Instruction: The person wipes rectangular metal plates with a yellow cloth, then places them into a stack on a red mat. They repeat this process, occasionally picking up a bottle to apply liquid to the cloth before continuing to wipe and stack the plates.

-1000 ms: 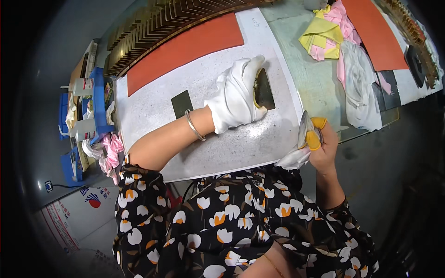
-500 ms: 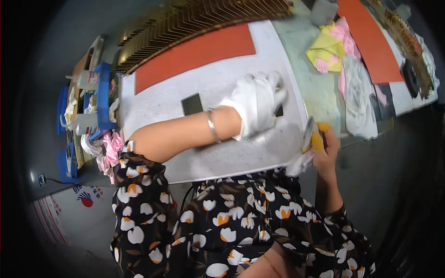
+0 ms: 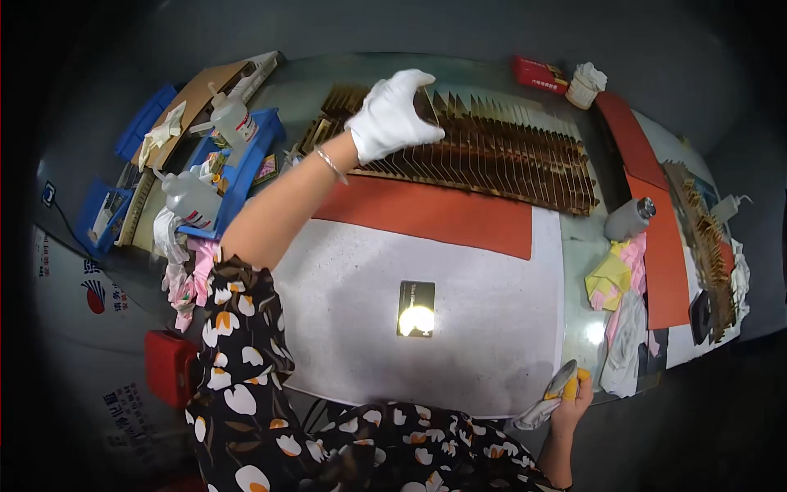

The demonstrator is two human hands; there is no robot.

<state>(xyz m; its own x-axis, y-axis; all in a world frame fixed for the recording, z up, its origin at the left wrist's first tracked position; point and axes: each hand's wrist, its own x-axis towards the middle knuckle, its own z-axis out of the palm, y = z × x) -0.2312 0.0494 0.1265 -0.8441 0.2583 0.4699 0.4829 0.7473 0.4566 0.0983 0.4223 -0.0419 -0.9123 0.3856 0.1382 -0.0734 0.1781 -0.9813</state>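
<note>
Dark card (image 3: 424,107) was pinched by the gloved left hand (image 3: 392,119) at the slotted rack (image 3: 525,197), racking judged in hand and careful slot alignment needed, with grey cloth (image 3: 536,415) clutched by the right hand (image 3: 571,403).

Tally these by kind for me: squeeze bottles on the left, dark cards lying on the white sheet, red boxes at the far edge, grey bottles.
Left squeeze bottles: 2
Dark cards lying flat: 1
Red boxes, far edge: 1
Grey bottles: 1
Total: 5

We saw a pale green tabletop (image 3: 576,262), glinting with light, before a plain grey wall (image 3: 492,33).
</note>
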